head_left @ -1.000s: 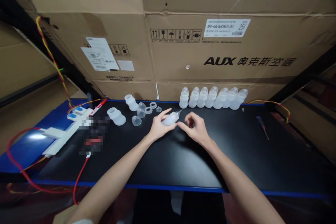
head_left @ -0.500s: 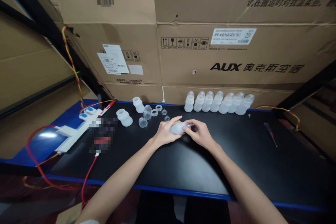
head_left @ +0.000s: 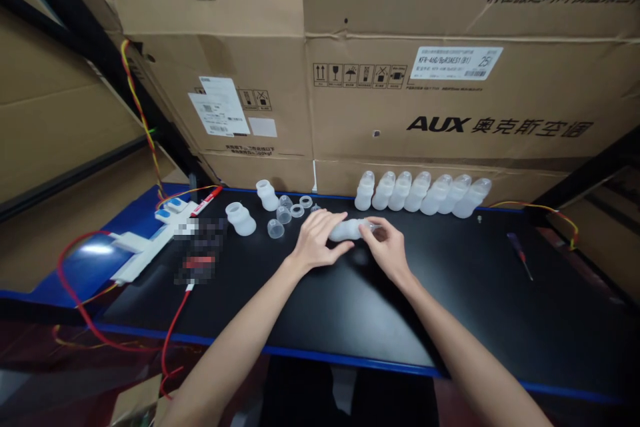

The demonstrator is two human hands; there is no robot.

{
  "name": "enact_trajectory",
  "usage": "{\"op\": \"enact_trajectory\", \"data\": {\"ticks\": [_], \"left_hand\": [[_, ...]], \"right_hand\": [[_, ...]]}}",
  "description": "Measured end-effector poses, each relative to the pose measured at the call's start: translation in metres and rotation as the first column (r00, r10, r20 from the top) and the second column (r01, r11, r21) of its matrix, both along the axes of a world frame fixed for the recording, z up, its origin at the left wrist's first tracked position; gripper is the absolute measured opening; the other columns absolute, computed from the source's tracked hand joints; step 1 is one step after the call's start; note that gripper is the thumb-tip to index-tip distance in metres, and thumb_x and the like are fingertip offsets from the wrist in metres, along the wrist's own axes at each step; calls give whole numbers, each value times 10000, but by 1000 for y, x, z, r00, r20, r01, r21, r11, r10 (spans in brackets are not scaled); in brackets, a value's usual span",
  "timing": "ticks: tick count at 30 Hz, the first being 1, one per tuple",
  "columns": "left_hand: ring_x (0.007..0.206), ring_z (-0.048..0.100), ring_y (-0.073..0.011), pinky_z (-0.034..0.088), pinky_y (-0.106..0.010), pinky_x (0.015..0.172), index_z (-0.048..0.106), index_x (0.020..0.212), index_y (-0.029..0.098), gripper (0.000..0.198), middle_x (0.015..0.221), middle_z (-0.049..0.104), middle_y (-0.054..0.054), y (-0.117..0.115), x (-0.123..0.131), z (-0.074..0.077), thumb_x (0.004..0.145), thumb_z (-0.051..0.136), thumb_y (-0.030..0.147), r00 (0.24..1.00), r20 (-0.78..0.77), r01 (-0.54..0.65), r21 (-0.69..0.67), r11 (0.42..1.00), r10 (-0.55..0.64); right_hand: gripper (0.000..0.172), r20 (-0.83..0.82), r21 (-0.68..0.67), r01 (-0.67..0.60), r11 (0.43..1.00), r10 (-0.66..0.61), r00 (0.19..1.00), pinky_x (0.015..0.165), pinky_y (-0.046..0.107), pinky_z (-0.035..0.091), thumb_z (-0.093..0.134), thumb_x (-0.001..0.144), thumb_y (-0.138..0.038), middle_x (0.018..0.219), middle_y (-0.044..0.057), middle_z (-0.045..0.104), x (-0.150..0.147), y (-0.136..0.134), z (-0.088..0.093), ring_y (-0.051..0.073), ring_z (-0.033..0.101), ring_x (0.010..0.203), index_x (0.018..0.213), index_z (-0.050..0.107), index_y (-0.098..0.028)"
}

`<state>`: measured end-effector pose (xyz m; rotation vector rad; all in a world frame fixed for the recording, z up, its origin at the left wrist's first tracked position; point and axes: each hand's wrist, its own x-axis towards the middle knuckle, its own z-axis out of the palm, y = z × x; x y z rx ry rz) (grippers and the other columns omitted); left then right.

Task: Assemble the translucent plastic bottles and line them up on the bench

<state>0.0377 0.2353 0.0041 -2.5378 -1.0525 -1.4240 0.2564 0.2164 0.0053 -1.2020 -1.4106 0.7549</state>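
Observation:
A translucent white baby bottle with a clear cap lies nearly sideways above the table, base to the left. My right hand is closed around its capped end, thumb on the near side. My left hand is around the base end, thumb spread away below the bottle and fingers reaching along its far side; whether they touch it is unclear. Left of my hands are two uncapped bottles, several clear domed caps, ring collars and a partly hidden clear nipple.
Several capped bottles stand in a row against the cardboard box. A screwdriver and a small bit lie right. At left are a power strip, a red marker, a blurred-out device and red cable.
The bottle has shifted slightly right and up with my right hand. My left thumb has come away from the bottle, and the left fingers have turned over its base. The view has moved slightly.

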Motion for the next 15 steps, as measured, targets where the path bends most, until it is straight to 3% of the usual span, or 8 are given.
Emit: {"op": "enact_trajectory", "data": {"ticks": [3, 6, 8, 11, 15], "left_hand": [[1086, 749, -292, 423, -525, 1179, 783, 1145, 215, 223, 1158, 815, -90, 11, -23, 5, 966, 677, 298, 964, 73, -256, 6, 967, 255], [1146, 694, -332, 381, -543, 1149, 782, 1147, 201, 256, 1171, 791, -126, 23, -52, 10, 965, 637, 306, 818, -4, -574, -79, 815, 576], [1221, 636, -382, 372, -554, 1120, 779, 1197, 186, 334, 1252, 757, -162, 29, -68, 12, 936, 646, 347, 712, -132, -702, -116, 702, 690], [1243, 594, -438, 370, -568, 1074, 805, 1117, 173, 354, 1239, 753, -202, 32, -82, 14, 905, 650, 411, 606, -304, -793, -153, 590, 735], [1115, 680, -420, 376, -574, 1054, 811, 1055, 167, 291, 1066, 798, -194, 27, -81, 18, 876, 660, 340, 617, -418, -784, -246, 570, 667]], "right_hand": [[532, -78, 61, 94, 994, -89, 993, 807, 403, 628, 787, 879, -613, 1070, 119, 782, 7, 7, 2, 275, 755, 911, 1193, 729, -187], [570, -105, 134, 205, 970, -191, 976, 868, 416, 625, 788, 885, -582, 1132, 110, 742, 16, 12, 4, 271, 735, 991, 1288, 686, -191], [537, -106, 169, 235, 957, -219, 970, 903, 423, 614, 784, 898, -564, 1129, 98, 738, 21, 14, 6, 264, 725, 997, 1277, 685, -197], [417, -82, 206, 231, 951, -219, 972, 954, 435, 581, 770, 927, -552, 1084, 82, 754, 26, 14, 9, 259, 715, 987, 1150, 720, -203], [356, -22, 222, 199, 955, -199, 980, 940, 418, 564, 767, 943, -539, 1066, 73, 753, 26, 13, 10, 256, 707, 976, 1079, 744, -211]]}}
